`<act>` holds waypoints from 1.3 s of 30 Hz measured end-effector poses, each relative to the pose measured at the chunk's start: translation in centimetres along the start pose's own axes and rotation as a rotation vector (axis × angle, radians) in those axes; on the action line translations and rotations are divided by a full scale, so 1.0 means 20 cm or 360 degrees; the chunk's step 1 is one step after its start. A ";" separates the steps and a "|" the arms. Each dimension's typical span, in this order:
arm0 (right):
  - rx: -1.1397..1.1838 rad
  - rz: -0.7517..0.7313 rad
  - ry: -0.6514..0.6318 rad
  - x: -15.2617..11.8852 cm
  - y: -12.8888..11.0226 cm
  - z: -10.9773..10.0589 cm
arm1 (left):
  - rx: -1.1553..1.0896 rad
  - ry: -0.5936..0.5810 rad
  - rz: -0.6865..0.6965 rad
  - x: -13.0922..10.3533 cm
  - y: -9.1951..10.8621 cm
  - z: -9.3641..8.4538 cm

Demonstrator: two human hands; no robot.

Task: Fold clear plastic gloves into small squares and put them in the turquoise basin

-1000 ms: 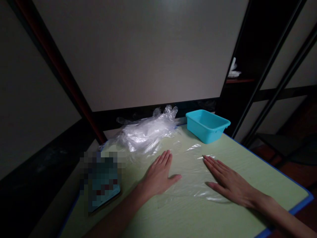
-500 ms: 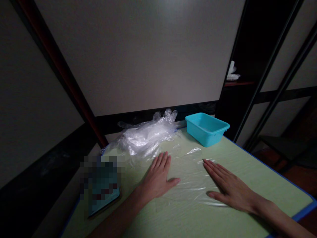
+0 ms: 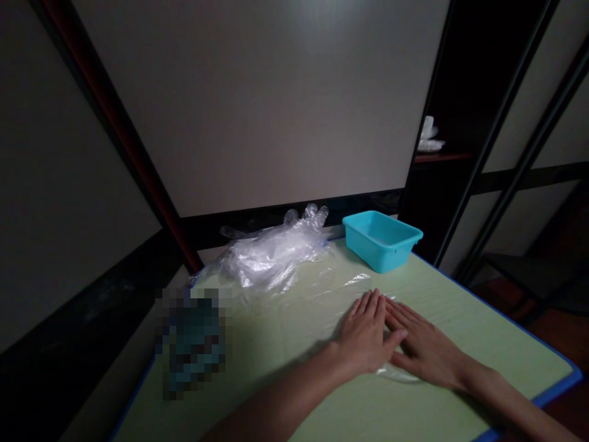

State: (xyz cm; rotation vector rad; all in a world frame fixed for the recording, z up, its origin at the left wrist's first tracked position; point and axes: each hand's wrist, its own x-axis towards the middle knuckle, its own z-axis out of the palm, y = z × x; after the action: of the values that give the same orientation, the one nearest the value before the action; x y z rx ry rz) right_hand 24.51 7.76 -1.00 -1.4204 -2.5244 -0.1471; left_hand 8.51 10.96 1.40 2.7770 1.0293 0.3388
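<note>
A clear plastic glove (image 3: 356, 281) lies flat on the pale green table, hard to make out against it. My left hand (image 3: 367, 334) rests palm down on the glove, fingers stretched out. Its fingertips and thumb meet my right hand (image 3: 426, 344), which is also palm down with its fingers extended on the glove's right part. Much of the glove is hidden beneath both hands. Behind them a heap of crumpled clear plastic gloves (image 3: 271, 252) lies at the table's back edge.
A turquoise plastic basin (image 3: 384, 245) stands at the back right of the table (image 3: 313, 411), which has a blue edge. A pixelated item (image 3: 196, 344) lies on the left. A light wardrobe panel (image 3: 276, 110) rises behind, and a dark chair (image 3: 529, 273) stands at the right.
My left hand has slid right across the plastic until it touches my right hand. My right hand has stayed nearly in place.
</note>
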 end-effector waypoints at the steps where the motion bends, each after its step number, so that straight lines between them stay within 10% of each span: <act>1: 0.0011 -0.0003 0.0009 0.00 0.00 0.00 | 0.0018 0.0013 -0.0013 -0.01 -0.02 0.01; 19: 0.0002 -0.0015 -0.0053 -0.01 0.00 -0.03 | 0.0182 -0.0116 -0.0219 -0.41 -0.39 -0.20; 39: 0.0014 -0.0024 -0.0140 -0.06 0.02 -0.08 | 0.0117 -0.0169 -0.0231 -0.42 -0.39 -0.20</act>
State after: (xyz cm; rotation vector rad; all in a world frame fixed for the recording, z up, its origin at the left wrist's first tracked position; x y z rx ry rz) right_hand 25.66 6.76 0.17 -1.4346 -2.6030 -0.0778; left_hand -3.70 11.60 2.24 2.7291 1.2314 0.1352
